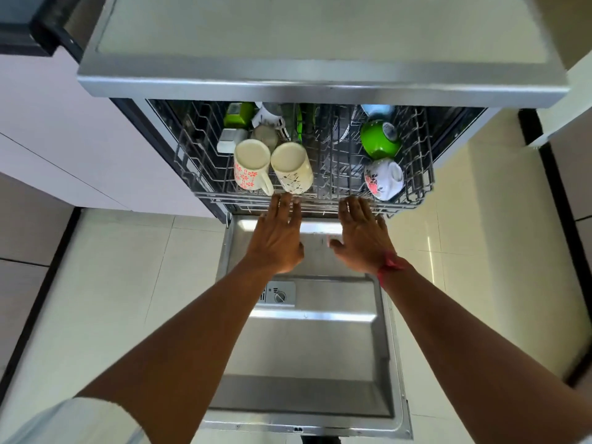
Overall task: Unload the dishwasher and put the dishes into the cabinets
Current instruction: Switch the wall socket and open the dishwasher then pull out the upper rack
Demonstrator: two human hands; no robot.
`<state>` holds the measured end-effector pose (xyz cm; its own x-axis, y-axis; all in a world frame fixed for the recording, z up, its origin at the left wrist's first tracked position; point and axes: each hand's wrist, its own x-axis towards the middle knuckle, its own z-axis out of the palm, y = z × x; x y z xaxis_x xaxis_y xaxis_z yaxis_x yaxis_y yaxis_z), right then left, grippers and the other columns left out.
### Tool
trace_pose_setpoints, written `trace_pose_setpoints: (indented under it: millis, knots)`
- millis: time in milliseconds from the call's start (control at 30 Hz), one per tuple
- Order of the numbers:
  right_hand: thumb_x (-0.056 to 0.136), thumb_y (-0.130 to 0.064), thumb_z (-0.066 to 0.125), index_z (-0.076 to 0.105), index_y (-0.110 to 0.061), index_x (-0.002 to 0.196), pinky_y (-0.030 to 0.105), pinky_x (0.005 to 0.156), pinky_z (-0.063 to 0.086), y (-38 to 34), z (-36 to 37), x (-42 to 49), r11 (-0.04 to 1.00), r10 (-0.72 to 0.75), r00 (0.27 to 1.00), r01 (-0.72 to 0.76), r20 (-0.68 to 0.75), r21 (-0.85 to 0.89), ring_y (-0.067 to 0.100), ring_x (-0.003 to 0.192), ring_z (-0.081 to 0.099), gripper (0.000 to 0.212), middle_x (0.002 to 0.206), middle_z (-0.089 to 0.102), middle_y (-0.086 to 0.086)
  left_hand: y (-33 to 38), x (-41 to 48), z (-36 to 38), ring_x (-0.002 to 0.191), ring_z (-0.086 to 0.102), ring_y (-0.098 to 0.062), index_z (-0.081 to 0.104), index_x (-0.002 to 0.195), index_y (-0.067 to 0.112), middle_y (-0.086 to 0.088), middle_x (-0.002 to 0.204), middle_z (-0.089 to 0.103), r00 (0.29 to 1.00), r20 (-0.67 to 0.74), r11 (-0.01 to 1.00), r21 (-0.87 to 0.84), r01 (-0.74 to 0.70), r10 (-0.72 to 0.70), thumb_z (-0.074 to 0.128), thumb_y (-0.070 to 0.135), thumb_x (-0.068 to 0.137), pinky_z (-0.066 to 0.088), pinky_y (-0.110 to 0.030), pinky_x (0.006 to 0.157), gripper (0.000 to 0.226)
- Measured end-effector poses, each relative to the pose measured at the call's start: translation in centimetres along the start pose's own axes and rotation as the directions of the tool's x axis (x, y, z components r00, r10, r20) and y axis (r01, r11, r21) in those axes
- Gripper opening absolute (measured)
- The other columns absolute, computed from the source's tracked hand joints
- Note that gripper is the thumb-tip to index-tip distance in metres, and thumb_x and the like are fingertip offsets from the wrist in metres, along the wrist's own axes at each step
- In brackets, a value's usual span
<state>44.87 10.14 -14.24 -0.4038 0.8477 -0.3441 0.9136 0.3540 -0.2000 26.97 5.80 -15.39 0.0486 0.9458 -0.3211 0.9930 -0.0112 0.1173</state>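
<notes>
The dishwasher stands open, its steel door (307, 347) folded down flat in front of me. The wire rack (416, 187) sticks partly out under the countertop. In it, upside down at the left, are a cream mug with red flowers (251, 166) and a cream mug with dark flowers (292, 168). A green bowl (379, 139) and a white flowered bowl (382, 177) lie at the right. My left hand (277, 233) and my right hand (363, 233) reach to the rack's front edge, fingers spread, fingertips at the wire, holding nothing.
A steel-edged countertop (320, 75) overhangs the rack. Deeper in are a green cup (238, 115), a small white dish (231, 140) and other pieces in shadow. Pale cabinet fronts (64, 139) stand on the left. Cream floor tiles (112, 283) lie on both sides of the door.
</notes>
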Motion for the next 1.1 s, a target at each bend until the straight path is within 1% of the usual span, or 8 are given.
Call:
trace_pose_setpoints:
  millis: [133,300,367,500,733,933,1100]
  knots:
    - [0.091,-0.045,0.053,0.001,-0.011,0.154,0.06,0.115,0.017,-0.6,1.2,-2.5,1.0,0.016,1.0,-0.016,0.005,0.001,0.027,0.149,-0.005,0.089,0.163,-0.003,0.008,0.8,-2.5,1.1,0.147,-0.014,-0.035,-0.003,0.153,0.007,-0.017,0.16,-0.012,1.0,0.014,1.0,-0.02,0.004,-0.004,0.058,0.031,0.088,0.023,-0.054,0.116,0.092]
    - [0.089,-0.041,0.055,0.0,-0.011,0.154,0.059,0.115,0.017,-1.3,2.7,-6.3,1.0,0.031,0.999,-0.031,0.017,0.0,0.027,0.149,-0.007,0.09,0.163,-0.003,0.007,1.7,-6.1,2.8,0.147,-0.011,-0.035,0.002,0.153,0.008,-0.013,0.161,-0.011,1.0,0.024,1.0,-0.029,-0.002,0.003,0.059,0.03,0.085,0.028,-0.055,0.113,0.091]
    - [0.089,-0.041,0.054,0.001,-0.011,0.154,0.058,0.115,0.018,-1.6,3.5,-8.1,0.999,0.031,0.999,-0.03,0.022,-0.024,0.028,0.149,-0.007,0.089,0.163,-0.001,0.008,2.0,-8.0,3.5,0.147,-0.011,-0.036,0.002,0.153,0.009,-0.013,0.161,-0.011,1.0,0.017,1.0,-0.027,-0.011,0.012,0.056,0.029,0.087,0.025,-0.057,0.114,0.088]
    - [0.091,-0.04,0.051,0.0,-0.01,0.154,0.059,0.116,0.016,-1.7,4.3,-10.3,0.998,0.057,0.998,-0.056,0.032,-0.019,0.029,0.149,-0.009,0.086,0.162,-0.005,0.009,2.7,-10.2,4.2,0.148,-0.013,-0.033,-0.001,0.154,0.011,-0.011,0.161,-0.015,0.999,0.029,0.998,-0.054,-0.029,0.031,0.051,0.028,0.09,0.019,-0.056,0.117,0.084]
    - [0.09,-0.04,0.052,0.005,-0.012,0.154,0.058,0.116,0.017,-2.2,4.2,-11.8,0.998,0.07,0.997,-0.07,0.039,-0.007,0.026,0.149,-0.003,0.084,0.163,0.002,0.007,3.7,-11.8,4.2,0.147,-0.014,-0.034,-0.002,0.154,0.01,-0.012,0.161,-0.014,0.998,0.065,0.995,-0.102,0.012,-0.006,0.053,0.028,0.091,0.019,-0.054,0.117,0.086]
    - [0.091,-0.04,0.051,0.003,-0.012,0.154,0.056,0.116,0.018,-3.2,4.9,-14.0,0.996,0.089,0.995,-0.089,0.044,0.005,0.025,0.15,-0.004,0.084,0.163,0.001,0.007,3.5,-14.2,5.1,0.148,-0.01,-0.036,0.0,0.154,0.01,-0.015,0.161,-0.01,0.999,0.03,0.999,-0.037,-0.02,0.021,0.055,0.032,0.091,0.022,-0.054,0.116,0.086]
    - [0.09,-0.04,0.051,0.004,-0.012,0.154,0.057,0.116,0.018,-3.6,5.6,-15.8,0.995,0.099,0.994,-0.1,0.05,0.025,0.024,0.15,-0.004,0.084,0.162,0.002,0.006,4.1,-16.2,5.7,0.147,-0.012,-0.036,0.001,0.154,0.009,-0.016,0.161,-0.01,1.0,0.016,0.998,-0.066,-0.024,0.025,0.053,0.03,0.091,0.023,-0.054,0.117,0.084]
